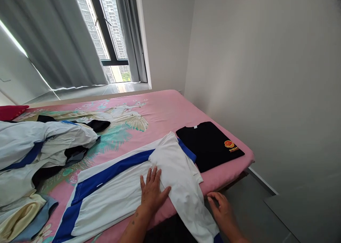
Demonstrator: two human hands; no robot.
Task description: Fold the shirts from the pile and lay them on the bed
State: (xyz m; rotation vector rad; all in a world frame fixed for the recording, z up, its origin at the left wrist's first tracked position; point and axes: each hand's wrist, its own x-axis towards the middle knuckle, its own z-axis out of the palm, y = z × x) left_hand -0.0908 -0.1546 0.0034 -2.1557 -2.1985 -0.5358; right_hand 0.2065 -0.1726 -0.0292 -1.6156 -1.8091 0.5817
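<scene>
A white long-sleeved top with blue bands (114,189) lies stretched over the near part of the bed. My left hand (153,189) rests flat on it, fingers spread. One white sleeve (186,193) slants toward me across the bed edge, its blue cuff hanging at the bottom of the view. Just right of that sleeve is my right hand (223,212), with loosely bent fingers, thumb apart and nothing visible in it. Beyond the top, a folded black T-shirt (209,145) with a red and yellow print lies at the bed's corner.
A heap of white, blue, black and beige clothes (53,140) covers the left of the bed. Pink flowered bedding (165,109) is underneath, with a red cloth (12,112) at the far left. Grey curtains (58,40) hang by the window; a wall (253,76) stands right.
</scene>
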